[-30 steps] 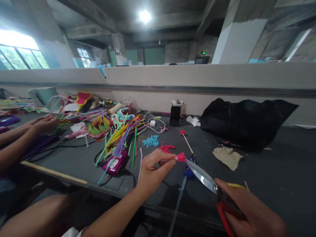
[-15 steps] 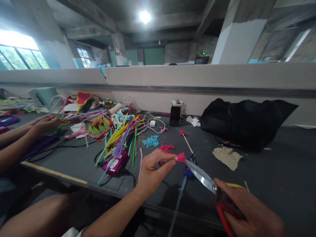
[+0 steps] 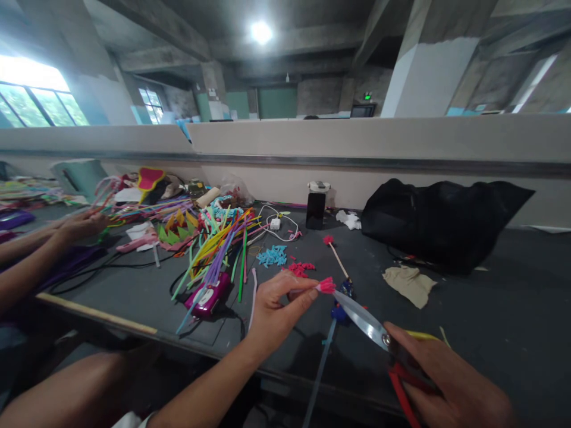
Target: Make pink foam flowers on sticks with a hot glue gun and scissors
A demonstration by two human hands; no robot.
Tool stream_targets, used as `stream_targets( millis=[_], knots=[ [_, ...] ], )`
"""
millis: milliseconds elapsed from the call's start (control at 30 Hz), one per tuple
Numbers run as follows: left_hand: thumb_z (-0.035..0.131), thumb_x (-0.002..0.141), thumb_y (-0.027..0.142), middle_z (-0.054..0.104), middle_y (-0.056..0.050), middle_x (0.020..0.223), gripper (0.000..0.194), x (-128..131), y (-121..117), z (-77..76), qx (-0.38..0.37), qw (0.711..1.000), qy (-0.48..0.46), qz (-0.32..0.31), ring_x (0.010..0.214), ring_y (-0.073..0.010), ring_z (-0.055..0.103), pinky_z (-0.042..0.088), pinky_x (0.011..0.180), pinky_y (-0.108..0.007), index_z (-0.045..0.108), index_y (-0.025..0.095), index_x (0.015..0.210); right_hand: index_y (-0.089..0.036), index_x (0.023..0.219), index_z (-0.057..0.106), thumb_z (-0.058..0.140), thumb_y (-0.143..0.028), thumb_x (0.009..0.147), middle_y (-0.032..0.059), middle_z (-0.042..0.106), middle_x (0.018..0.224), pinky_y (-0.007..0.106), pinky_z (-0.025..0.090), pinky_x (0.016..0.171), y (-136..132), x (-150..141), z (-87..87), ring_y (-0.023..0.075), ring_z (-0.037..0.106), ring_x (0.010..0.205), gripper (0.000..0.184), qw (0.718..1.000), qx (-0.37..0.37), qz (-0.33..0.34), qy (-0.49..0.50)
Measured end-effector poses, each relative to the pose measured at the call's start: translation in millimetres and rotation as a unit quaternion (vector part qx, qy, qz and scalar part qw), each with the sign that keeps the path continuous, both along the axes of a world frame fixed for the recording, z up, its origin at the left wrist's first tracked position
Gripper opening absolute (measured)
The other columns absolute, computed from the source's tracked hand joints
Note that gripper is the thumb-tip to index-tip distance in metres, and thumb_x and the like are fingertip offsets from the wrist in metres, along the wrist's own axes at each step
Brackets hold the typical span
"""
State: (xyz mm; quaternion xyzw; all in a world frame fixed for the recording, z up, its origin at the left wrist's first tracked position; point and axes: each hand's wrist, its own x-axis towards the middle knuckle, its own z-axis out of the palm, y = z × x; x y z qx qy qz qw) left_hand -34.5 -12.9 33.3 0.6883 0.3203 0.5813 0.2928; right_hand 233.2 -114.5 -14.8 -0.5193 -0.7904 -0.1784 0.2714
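Over the near edge of the dark table (image 3: 491, 285), your left hand (image 3: 274, 309) stays pinched on the pink tuft (image 3: 326, 286) while your right hand (image 3: 450, 380) keeps its fingers clamped on the scissors (image 3: 370, 324), so almost nothing has moved and the trimming stays mid-cut.

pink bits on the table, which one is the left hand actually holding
The fringed pink piece pinched in the left hand, right at the scissors tip. The loose pink scraps and the pink-tipped stick lie farther back, untouched.
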Motion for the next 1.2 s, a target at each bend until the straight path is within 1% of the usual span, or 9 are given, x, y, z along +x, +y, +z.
stream_targets(
  millis=[233,367,533,667,800,933,1100,1200],
  knots=[
    [0.074,0.078,0.019,0.067,-0.001,0.068,0.009,0,0,-0.6,-0.004,1.0,-0.002,0.0,0.06,-0.0095,0.054,0.042,0.054,-0.02,0.077,0.02,0.086,-0.029,0.133,0.054,0.052,-0.029,0.088,-0.0002,0.074,0.103,0.018,0.057,0.071,1,-4,2.0,0.014,0.072,0.086,0.045,1.0,0.013,0.001,0.025],
    [0.073,0.079,0.019,0.069,-0.001,0.069,0.01,0,0,0.7,0.0,1.0,0.0,-0.003,0.061,-0.0098,0.055,0.043,0.055,-0.02,0.078,0.02,0.087,-0.031,0.132,0.056,0.053,-0.031,0.087,-0.0017,0.074,0.104,0.017,0.057,0.069,1,-3,2.4,0.014,0.073,0.087,0.045,1.0,0.005,-0.002,0.011],
    [0.073,0.079,0.019,0.069,-0.002,0.07,0.01,0,0,1.8,0.018,1.0,0.011,0.0,0.061,-0.0106,0.056,0.043,0.055,-0.021,0.077,0.02,0.088,-0.031,0.133,0.055,0.054,-0.033,0.087,-0.0026,0.074,0.106,0.015,0.057,0.069,0,-1,3.2,0.0134,0.073,0.088,0.046,1.0,-0.006,-0.008,0.0],
    [0.072,0.08,0.018,0.07,-0.002,0.07,0.01,-1,0,1.9,0.047,0.999,0.018,0.006,0.062,-0.011,0.057,0.044,0.055,-0.021,0.076,0.02,0.088,-0.028,0.133,0.054,0.054,-0.03,0.086,-0.0026,0.074,0.105,0.015,0.057,0.069,0,-2,5.5,0.0128,0.073,0.087,0.046,1.0,0.0,0.004,-0.009],
    [0.071,0.081,0.018,0.069,-0.002,0.07,0.011,-1,0,0.8,0.062,0.998,0.034,0.008,0.064,-0.0119,0.057,0.045,0.058,-0.022,0.076,0.021,0.09,-0.028,0.128,0.059,0.054,-0.027,0.085,-0.0026,0.075,0.102,0.013,0.056,0.064,3,-4,9.2,0.0129,0.074,0.082,0.043,1.0,0.013,0.004,0.01],
    [0.07,0.082,0.02,0.068,-0.002,0.072,0.01,-1,0,-1.3,0.036,0.999,0.023,0.015,0.065,-0.0119,0.057,0.045,0.059,-0.023,0.076,0.02,0.091,-0.028,0.124,0.061,0.056,-0.031,0.085,-0.0015,0.076,0.102,0.016,0.057,0.068,5,-7,11.5,0.0146,0.074,0.08,0.04,1.0,0.005,0.003,0.03],
    [0.072,0.081,0.023,0.068,-0.002,0.072,0.008,-1,1,-1.0,0.008,1.0,0.0,0.025,0.066,-0.0124,0.058,0.045,0.06,-0.023,0.076,0.02,0.088,-0.028,0.123,0.061,0.058,-0.031,0.083,-0.0019,0.076,0.098,0.016,0.056,0.06,4,-8,14.5,0.0143,0.074,0.074,0.04,0.999,0.013,0.0,0.039],
    [0.072,0.081,0.023,0.069,-0.003,0.073,0.008,0,1,0.2,0.001,1.0,0.004,0.019,0.067,-0.0128,0.059,0.045,0.061,-0.023,0.076,0.019,0.086,-0.026,0.121,0.06,0.057,-0.03,0.083,-0.0002,0.076,0.098,0.017,0.056,0.061,4,-9,16.5,0.0156,0.074,0.076,0.039,0.999,0.022,0.001,0.046]
  ],
)
